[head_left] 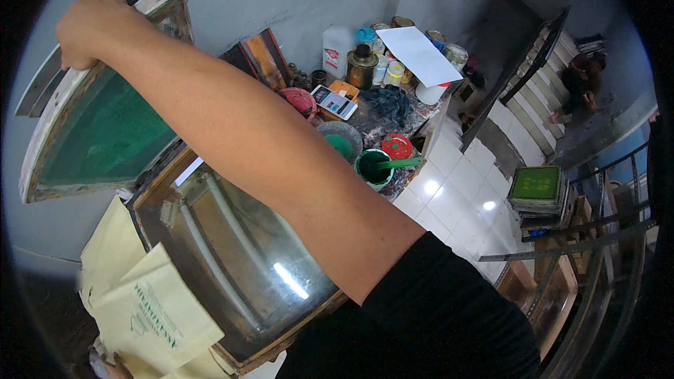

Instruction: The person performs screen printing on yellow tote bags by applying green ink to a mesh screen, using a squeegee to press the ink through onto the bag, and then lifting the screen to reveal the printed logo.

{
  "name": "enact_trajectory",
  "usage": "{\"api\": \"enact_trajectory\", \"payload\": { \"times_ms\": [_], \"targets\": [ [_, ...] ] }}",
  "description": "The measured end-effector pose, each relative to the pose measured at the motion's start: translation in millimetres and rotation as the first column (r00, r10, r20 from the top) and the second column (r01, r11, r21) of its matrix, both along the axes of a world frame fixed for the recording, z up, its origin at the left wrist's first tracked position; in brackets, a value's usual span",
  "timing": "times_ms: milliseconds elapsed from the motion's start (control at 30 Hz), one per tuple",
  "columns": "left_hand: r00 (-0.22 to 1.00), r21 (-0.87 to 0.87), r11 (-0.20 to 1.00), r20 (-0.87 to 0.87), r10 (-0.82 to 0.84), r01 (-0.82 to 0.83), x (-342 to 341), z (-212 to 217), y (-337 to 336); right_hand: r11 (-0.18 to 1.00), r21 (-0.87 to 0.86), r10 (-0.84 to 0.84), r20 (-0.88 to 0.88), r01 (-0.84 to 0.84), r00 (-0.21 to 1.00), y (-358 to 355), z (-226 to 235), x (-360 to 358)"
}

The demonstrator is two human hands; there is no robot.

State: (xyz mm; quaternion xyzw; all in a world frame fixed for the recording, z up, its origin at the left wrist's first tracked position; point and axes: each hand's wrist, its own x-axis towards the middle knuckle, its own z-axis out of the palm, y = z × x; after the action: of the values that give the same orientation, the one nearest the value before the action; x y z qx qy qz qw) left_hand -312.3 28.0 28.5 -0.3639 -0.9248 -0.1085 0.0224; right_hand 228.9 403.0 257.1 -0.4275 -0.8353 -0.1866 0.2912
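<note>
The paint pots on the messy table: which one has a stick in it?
The open pot of green paint at the table's near edge. A green stirring stick pokes out of it; the red-lidded pot beside it and the cans behind have none.

— Left hand [88,24] up at the far left, gripping the top edge of the screen frame [98,126], tilted above the glass table [232,253].
— Below left?
— Printed bags [151,302] stacked against the glass table's near left corner.
— Behind?
— Cluttered worktop [421,109] against the wall: paint tub [373,168] with a stirring stick at its front edge, a bowl [340,140] just left of it, cans [393,49] at the back under a sheet of paper [421,55].
— Right?
— Stack of frames [538,193] on the floor, stairs [533,98] behind.
</note>
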Motion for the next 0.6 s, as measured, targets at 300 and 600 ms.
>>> {"api": "enact_trajectory", "payload": {
  "times_ms": [300,600],
  "targets": [
    [0.962,0.293,0.932,0.101,-0.253,0.214,131.4,-84.2,-20.6,0.981,0.011,0.193,-0.237,-0.196,0.952,16.9,-2.8,-41.3],
    [0.861,0.28,0.843,0.089,-0.5,0.46,225.8,-129.2,31.2,0.953,-0.201,0.195,-0.16,-0.226,0.968,34.4,4.9,9.8]
  ]
}}
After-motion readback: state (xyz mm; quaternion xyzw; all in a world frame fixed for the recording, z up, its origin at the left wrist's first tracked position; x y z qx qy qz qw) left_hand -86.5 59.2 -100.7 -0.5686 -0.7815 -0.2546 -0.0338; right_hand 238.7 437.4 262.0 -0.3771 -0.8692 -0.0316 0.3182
